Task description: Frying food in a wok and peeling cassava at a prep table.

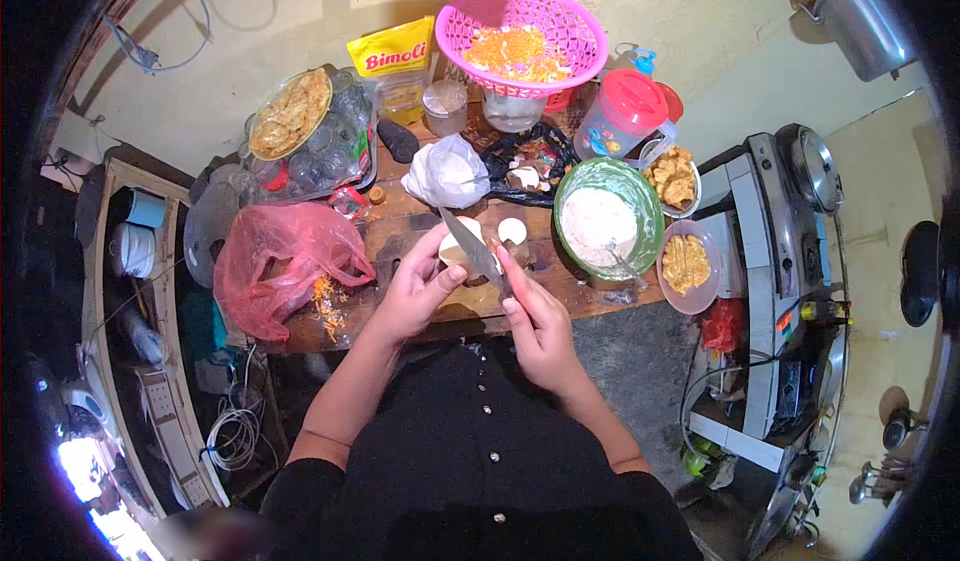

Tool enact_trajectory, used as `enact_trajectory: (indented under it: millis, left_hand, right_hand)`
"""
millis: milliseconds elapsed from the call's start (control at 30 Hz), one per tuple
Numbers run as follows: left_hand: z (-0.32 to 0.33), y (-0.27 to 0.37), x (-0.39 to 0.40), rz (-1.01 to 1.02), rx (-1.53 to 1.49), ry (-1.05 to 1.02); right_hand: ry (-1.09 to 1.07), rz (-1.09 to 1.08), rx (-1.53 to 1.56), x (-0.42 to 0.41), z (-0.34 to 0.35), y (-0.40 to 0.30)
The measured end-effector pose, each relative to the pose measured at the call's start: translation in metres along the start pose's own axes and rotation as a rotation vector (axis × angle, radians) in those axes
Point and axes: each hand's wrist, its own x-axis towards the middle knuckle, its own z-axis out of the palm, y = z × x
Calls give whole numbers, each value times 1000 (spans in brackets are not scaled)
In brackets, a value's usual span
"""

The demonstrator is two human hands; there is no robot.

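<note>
My left hand (420, 287) grips a pale chunk of food (452, 252), probably a root vegetable, above the near part of the wooden table. In my right hand (536, 321) is a kitchen knife (472, 246), its broad blade slanting up and left across the chunk and hiding part of it. Just beyond the knife lies a round white cut piece (512, 230). A green bowl (652, 240) of white flour mixture, with a spoon in it, stands right of my hands. Behind the blade tip is a white plastic bag (448, 171).
A red plastic bag (277, 253) and orange shreds (328, 307) lie left. Behind are a pink basket (585, 58), a Bimoli oil pouch (397, 100), a black bag of scraps (499, 160) and a lidded jug (626, 122). Fried food (671, 178) and a pink plate (705, 295) sit right, near a stove (772, 208).
</note>
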Motion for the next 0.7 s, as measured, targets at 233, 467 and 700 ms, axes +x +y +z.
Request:
enact_trajectory:
  millis: [233,467,700]
  left_hand:
    - [1,-12,0,44,-26,48]
    - [7,-32,2,102,-97,115]
    - [3,-31,-9,73,-94,28]
  right_hand:
    - [142,-24,-200,-2,9,0]
    - [268,-15,-13,0,21,12]
    - [382,231,436,6,4,44]
